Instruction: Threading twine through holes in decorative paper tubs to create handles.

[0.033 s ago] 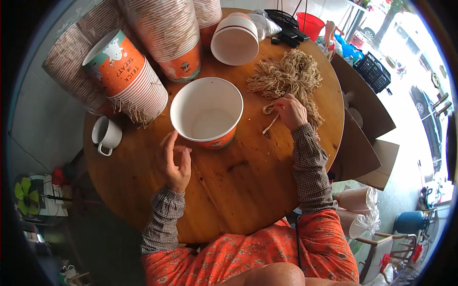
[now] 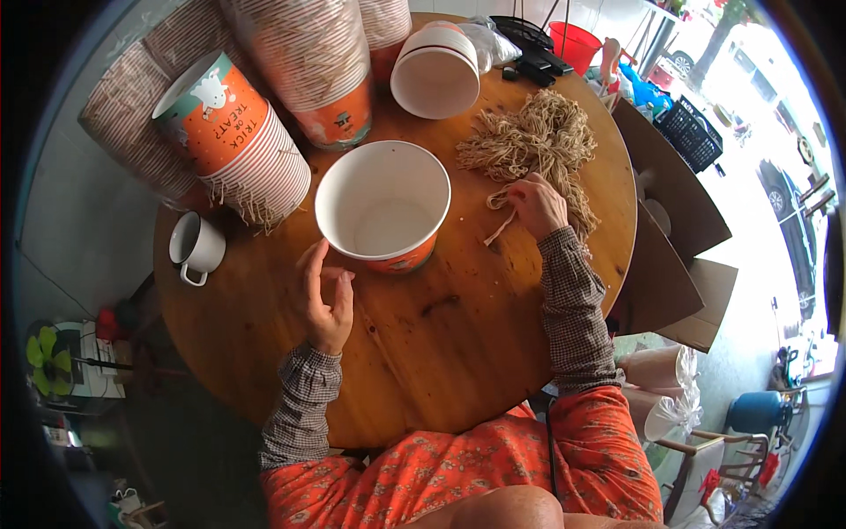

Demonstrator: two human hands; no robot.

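A large paper bucket, white inside and orange outside, stands upright in the middle of the round wooden table. My left hand is at its near left side, fingers apart and holding nothing. One fingertip reaches the bucket's rim; whether it touches, I cannot tell. To the right lies a loose heap of beige cord. At the heap's near edge my right hand is closed on a looped strand of the cord, whose loose end hangs toward the table. The fingertips are partly hidden.
Nested stacks of orange buckets fill the far left, some wrapped in clear plastic. A white mug stands near the left edge. More white-lined buckets lie at the back. Beyond the right edge is an open cardboard box.
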